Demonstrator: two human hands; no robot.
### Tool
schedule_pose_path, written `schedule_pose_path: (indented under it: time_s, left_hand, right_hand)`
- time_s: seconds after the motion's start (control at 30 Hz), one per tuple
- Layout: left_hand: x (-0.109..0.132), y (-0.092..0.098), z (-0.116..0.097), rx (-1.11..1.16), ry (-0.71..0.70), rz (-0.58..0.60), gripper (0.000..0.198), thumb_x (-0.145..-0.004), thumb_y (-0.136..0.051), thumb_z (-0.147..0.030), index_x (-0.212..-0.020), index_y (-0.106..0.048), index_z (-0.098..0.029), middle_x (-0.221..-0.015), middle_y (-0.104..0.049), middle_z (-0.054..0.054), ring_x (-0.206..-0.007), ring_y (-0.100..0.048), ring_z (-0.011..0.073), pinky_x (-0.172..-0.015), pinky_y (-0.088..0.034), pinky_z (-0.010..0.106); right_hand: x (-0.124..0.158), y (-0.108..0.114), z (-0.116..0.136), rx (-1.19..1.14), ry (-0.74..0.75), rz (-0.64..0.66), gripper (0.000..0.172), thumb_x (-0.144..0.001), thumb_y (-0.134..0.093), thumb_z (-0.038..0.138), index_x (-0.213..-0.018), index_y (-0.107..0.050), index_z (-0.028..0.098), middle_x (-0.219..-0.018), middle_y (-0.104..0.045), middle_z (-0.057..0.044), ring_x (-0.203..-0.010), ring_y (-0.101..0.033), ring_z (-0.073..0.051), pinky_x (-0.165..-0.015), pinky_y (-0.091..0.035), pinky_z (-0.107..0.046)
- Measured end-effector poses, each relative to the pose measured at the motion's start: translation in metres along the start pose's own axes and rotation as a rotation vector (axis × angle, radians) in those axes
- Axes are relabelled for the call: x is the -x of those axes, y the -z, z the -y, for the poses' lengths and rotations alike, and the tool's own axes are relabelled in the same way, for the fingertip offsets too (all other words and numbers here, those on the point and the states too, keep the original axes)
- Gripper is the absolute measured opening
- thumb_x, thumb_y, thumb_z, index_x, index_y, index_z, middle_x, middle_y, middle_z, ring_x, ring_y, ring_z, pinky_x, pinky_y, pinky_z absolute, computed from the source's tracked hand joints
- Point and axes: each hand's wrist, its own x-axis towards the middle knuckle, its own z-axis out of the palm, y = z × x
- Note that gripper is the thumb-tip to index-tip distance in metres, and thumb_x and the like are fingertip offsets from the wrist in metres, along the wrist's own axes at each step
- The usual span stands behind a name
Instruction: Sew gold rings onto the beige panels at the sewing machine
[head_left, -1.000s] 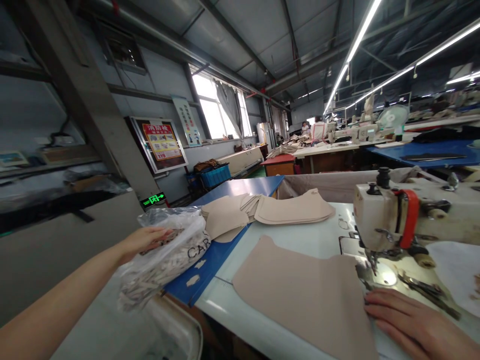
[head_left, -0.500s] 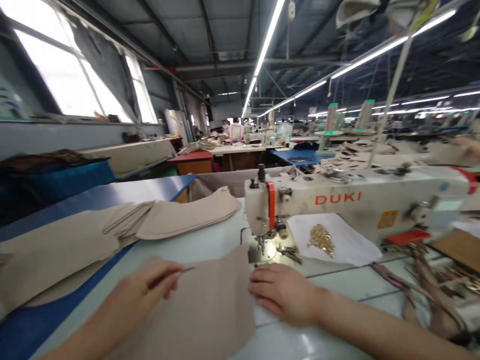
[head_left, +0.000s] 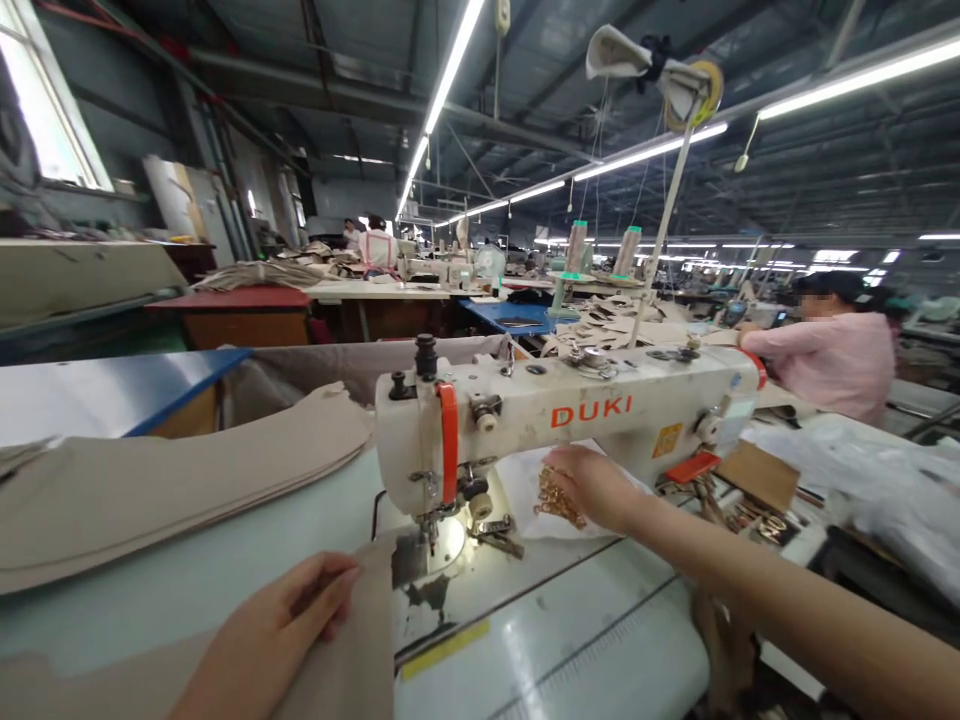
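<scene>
At the lower left, my left hand is closed in a pinch over a beige fabric panel. What sits between its finger and thumb, I cannot make out. The panel's edge lies just left of the sewing machine's needle plate. Across the front of the white DUKI sewing machine reaches my right arm. My right hand has its fingers curled down into a pile of small gold-coloured metal fittings. Beneath the pile is a white sheet. The hand partly hides its own fingertips.
Stacked beige panels lie on the left. Small tools rest beside the needle plate. Right of the machine are a brown board and clear plastic. A person in pink works farther right. Thread cones stand behind.
My right hand has left the panel's edge and moved to the gold fittings. The view has swung right. The panel and left hand now sit lower; the thin thing at its fingertips no longer shows.
</scene>
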Motion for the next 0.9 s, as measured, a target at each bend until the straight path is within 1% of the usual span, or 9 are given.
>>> schedule_pose_path:
  time_s: [0.1, 0.2, 0.37, 0.5, 0.63, 0.77, 0.9]
  left_hand:
    - [-0.005, -0.003, 0.011, -0.003, 0.013, 0.002, 0.045, -0.074, -0.034, -0.064, -0.083, -0.059, -0.027, -0.063, -0.063, -0.002, -0.066, -0.061, 0.0229, -0.068, -0.044, 0.031]
    - [-0.009, -0.006, 0.02, 0.013, -0.006, 0.0, 0.045, -0.075, -0.035, -0.065, -0.086, -0.059, -0.028, -0.065, -0.064, -0.002, -0.067, -0.061, 0.0229, -0.069, -0.044, 0.031]
    - [-0.007, -0.006, 0.016, 0.013, -0.003, 0.028, 0.043, -0.074, -0.036, -0.063, -0.085, -0.057, -0.027, -0.064, -0.063, -0.002, -0.067, -0.061, 0.023, -0.068, -0.043, 0.03]
    - [-0.002, -0.004, 0.011, 0.03, -0.007, 0.007, 0.042, -0.076, -0.036, -0.061, -0.085, -0.054, -0.025, -0.064, -0.064, -0.002, -0.066, -0.061, 0.0217, -0.067, -0.043, 0.03]
    - [0.0, -0.003, 0.003, 0.051, -0.015, 0.013, 0.042, -0.073, -0.038, -0.061, -0.084, -0.055, -0.024, -0.066, -0.064, -0.002, -0.067, -0.061, 0.0219, -0.069, -0.043, 0.031]
    - [0.002, 0.0, -0.005, 0.043, -0.003, 0.003, 0.043, -0.071, -0.038, -0.061, -0.084, -0.056, -0.024, -0.066, -0.064, -0.001, -0.067, -0.062, 0.0221, -0.069, -0.044, 0.031]
    - [0.003, 0.0, -0.005, 0.041, -0.019, -0.006, 0.042, -0.072, -0.039, -0.06, -0.085, -0.056, -0.024, -0.067, -0.064, -0.002, -0.067, -0.063, 0.0214, -0.069, -0.045, 0.03]
  right_hand:
    - [-0.026, -0.011, -0.001, 0.077, 0.001, 0.108, 0.017, -0.082, -0.051, 0.008, -0.084, -0.068, 0.011, -0.088, -0.071, -0.011, -0.077, -0.066, -0.019, -0.07, -0.047, -0.024]
    - [-0.035, -0.014, 0.002, 0.165, 0.006, 0.177, 0.02, -0.082, -0.049, 0.006, -0.081, -0.069, 0.008, -0.08, -0.071, -0.013, -0.068, -0.066, -0.019, -0.061, -0.046, -0.024]
    - [-0.032, -0.008, 0.006, 0.259, 0.131, 0.211, 0.019, -0.08, -0.052, 0.003, -0.083, -0.07, 0.008, -0.085, -0.071, -0.014, -0.077, -0.066, -0.022, -0.065, -0.046, -0.025]
    - [-0.031, -0.008, 0.005, 0.277, 0.222, 0.189, 0.014, -0.08, -0.056, 0.005, -0.08, -0.07, 0.008, -0.083, -0.071, -0.013, -0.081, -0.065, -0.022, -0.069, -0.046, -0.026]
    - [-0.032, -0.011, 0.004, 0.255, 0.296, 0.168, 0.01, -0.081, -0.059, 0.009, -0.082, -0.069, 0.011, -0.085, -0.071, -0.01, -0.084, -0.064, -0.022, -0.072, -0.046, -0.027]
    - [-0.035, -0.016, 0.005, 0.222, 0.304, 0.17, 0.011, -0.08, -0.059, 0.007, -0.077, -0.069, 0.01, -0.081, -0.071, -0.012, -0.08, -0.065, -0.022, -0.068, -0.045, -0.027]
    - [-0.038, -0.02, 0.006, 0.155, 0.269, 0.148, 0.015, -0.079, -0.056, 0.003, -0.075, -0.069, 0.009, -0.08, -0.071, -0.014, -0.078, -0.065, -0.023, -0.068, -0.045, -0.027]
